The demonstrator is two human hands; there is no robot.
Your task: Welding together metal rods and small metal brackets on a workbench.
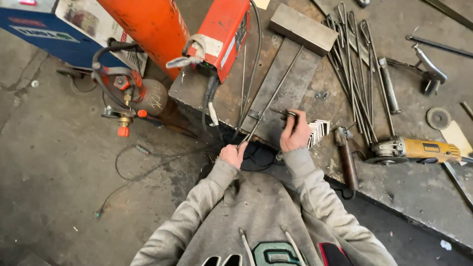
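Note:
My left hand (233, 153) grips the near end of a long thin steel rod (276, 91) that lies diagonally across a flat steel plate (290, 83) on the workbench (394, 182). My right hand (294, 133) is closed on a small dark bent metal piece (286, 114) resting on the plate's near edge. Right beside that hand sits a stack of small angled metal pieces (319, 130). Both grey sleeves reach forward from the bottom of the view.
A red welding machine (224, 34) and a thick steel block (303, 28) stand at the bench's far end. Bent rods (357, 74), a hammer (347, 157), a yellow angle grinder (419, 150) and a grinding disc (438, 118) lie to the right. An orange gas cylinder (152, 24) with regulator (125, 106) stands on the floor left.

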